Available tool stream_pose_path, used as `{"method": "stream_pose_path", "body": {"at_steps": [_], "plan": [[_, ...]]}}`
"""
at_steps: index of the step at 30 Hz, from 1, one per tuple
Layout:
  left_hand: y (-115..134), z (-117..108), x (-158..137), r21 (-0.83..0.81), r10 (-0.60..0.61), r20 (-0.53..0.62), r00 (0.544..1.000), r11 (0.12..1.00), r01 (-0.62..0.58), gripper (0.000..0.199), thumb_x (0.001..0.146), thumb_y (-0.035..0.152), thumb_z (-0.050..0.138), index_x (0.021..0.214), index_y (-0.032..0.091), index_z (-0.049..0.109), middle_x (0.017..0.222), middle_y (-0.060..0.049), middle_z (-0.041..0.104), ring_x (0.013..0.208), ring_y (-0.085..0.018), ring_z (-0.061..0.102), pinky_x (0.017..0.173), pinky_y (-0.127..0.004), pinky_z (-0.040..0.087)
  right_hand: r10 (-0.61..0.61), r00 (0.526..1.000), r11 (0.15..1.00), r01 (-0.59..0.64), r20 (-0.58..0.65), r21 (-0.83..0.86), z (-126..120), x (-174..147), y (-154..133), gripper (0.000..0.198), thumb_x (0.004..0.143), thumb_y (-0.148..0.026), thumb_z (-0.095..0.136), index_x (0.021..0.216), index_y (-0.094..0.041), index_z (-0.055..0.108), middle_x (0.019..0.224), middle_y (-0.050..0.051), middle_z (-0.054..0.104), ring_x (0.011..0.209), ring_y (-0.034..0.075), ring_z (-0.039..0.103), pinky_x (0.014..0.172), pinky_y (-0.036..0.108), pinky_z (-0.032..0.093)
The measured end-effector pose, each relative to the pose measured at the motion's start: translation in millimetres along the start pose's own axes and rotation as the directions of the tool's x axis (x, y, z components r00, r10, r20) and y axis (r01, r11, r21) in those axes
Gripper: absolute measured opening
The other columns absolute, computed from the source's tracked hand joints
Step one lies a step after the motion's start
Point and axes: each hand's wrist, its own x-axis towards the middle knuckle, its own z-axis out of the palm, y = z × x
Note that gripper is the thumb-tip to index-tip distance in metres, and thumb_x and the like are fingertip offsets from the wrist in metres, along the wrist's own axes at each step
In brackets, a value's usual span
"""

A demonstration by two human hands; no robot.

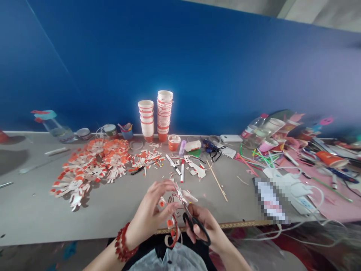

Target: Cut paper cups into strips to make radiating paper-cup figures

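Observation:
My left hand point(155, 201), with a red bead bracelet at its wrist, holds a cut paper cup point(178, 195) between thumb and fingers. The piece is white with dark drawn outlines, and a curled orange-and-white strip point(177, 235) hangs below it. My right hand point(203, 222) has its fingers through the black handles of a pair of scissors point(200, 227). The blades point up and left at the paper, partly hidden by it. Just beyond lie a red-capped marker point(182, 171), a black-and-white marker point(173, 165) and paper scraps point(148, 160).
Cut-out paper cup figures point(98, 160) are heaped at left. Two tall stacks of paper cups point(165, 116) stand against the blue wall. A wooden stick point(217, 180), a phone point(270, 199) and a power strip point(303, 203) with white cables lie at right. Bottles point(255, 126) stand behind.

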Motion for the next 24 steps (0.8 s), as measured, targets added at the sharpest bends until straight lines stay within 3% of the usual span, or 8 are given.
{"method": "stream_pose_path", "body": {"at_steps": [4, 11, 18, 22, 24], "plan": [[-4.8, 11.3, 9.3, -0.175, -0.108, 0.125, 0.986, 0.976, 0.129, 0.018, 0.092, 0.033, 0.053, 0.087, 0.019, 0.064, 0.091, -0.004, 0.065, 0.084, -0.018, 0.059, 0.076, -0.025, 0.045, -0.021, 1.000, 1.000, 0.021, 0.002, -0.019, 1.0, -2.7, -3.5, 0.057, 0.075, -0.071, 0.063, 0.082, -0.016, 0.048, 0.054, -0.003, 0.051, 0.041, 0.006, 0.037, 0.044, 0.019, 0.030], [10.2, -0.8, 13.6, -0.157, -0.103, 0.218, 0.970, 0.978, 0.139, 0.025, 0.095, 0.029, 0.047, 0.081, 0.017, 0.064, 0.082, -0.003, 0.061, 0.078, -0.016, 0.056, 0.071, -0.023, 0.042, 0.046, 0.999, 0.998, -0.046, 0.001, -0.045, -9.2, -6.9, -3.2, 0.058, 0.070, -0.069, 0.068, 0.079, -0.016, 0.047, 0.058, -0.004, 0.048, 0.042, 0.005, 0.040, 0.042, 0.018, 0.026], [14.9, -4.7, 13.7, -0.004, -0.042, 0.201, 0.979, 0.999, 0.044, 0.022, 0.090, 0.020, 0.049, 0.069, 0.018, 0.055, 0.071, 0.000, 0.058, 0.079, -0.016, 0.054, 0.078, -0.025, 0.041, 0.088, 0.994, 0.995, -0.085, 0.067, -0.047, -10.4, -6.4, -6.0, 0.062, 0.069, -0.073, 0.066, 0.078, -0.014, 0.050, 0.052, -0.004, 0.049, 0.040, 0.005, 0.038, 0.041, 0.018, 0.024], [12.1, -3.8, 14.1, 0.005, -0.044, 0.200, 0.979, 0.999, 0.044, 0.020, 0.086, 0.019, 0.055, 0.067, 0.018, 0.059, 0.071, 0.001, 0.063, 0.073, -0.015, 0.056, 0.096, -0.032, 0.037, 0.124, 0.990, 0.992, -0.122, 0.060, -0.037, -11.3, -7.1, -7.8, 0.064, 0.065, -0.074, 0.068, 0.080, -0.014, 0.049, 0.053, -0.004, 0.049, 0.040, 0.005, 0.037, 0.040, 0.017, 0.023], [11.0, -3.8, 14.6, -0.018, -0.066, 0.208, 0.976, 0.997, 0.071, 0.018, 0.086, 0.020, 0.055, 0.069, 0.018, 0.063, 0.074, 0.000, 0.065, 0.074, -0.015, 0.057, 0.093, -0.031, 0.039, 0.136, 0.990, 0.990, -0.134, 0.037, -0.045, -11.5, -7.8, -8.5, 0.064, 0.064, -0.074, 0.069, 0.079, -0.015, 0.048, 0.054, -0.005, 0.047, 0.041, 0.005, 0.037, 0.040, 0.017, 0.024]]}}
